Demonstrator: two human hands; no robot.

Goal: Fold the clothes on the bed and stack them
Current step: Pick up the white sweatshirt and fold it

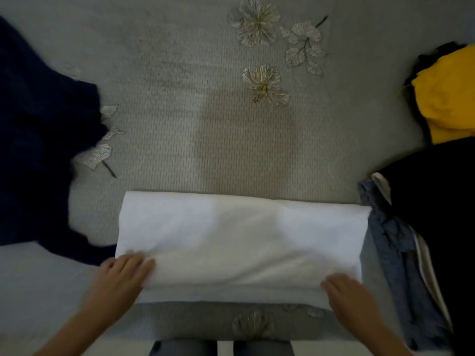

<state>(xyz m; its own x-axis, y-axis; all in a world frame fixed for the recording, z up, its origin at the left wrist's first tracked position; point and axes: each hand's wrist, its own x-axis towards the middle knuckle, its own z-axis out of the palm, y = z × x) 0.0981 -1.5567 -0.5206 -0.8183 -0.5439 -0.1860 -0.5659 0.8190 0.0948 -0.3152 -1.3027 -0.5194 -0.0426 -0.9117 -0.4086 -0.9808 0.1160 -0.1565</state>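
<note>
A white garment [239, 237] lies folded into a wide band near the front edge of the bed. My left hand [123, 273] holds its near left corner, fingers over the top layer and the thumb hidden beneath it. At the near right corner my right hand [347, 294] rests on the cloth, fingers curled around the lifted edge. The near edge of the top layer is raised slightly between both hands. Motion blur softens the fingers.
The bed wears a grey ribbed cover [205, 124] with embroidered flowers. A dark navy garment [38, 150] lies crumpled at the left. At the right sit a yellow garment [447, 93], a black one [437, 201] and a blue patterned cloth [390, 240].
</note>
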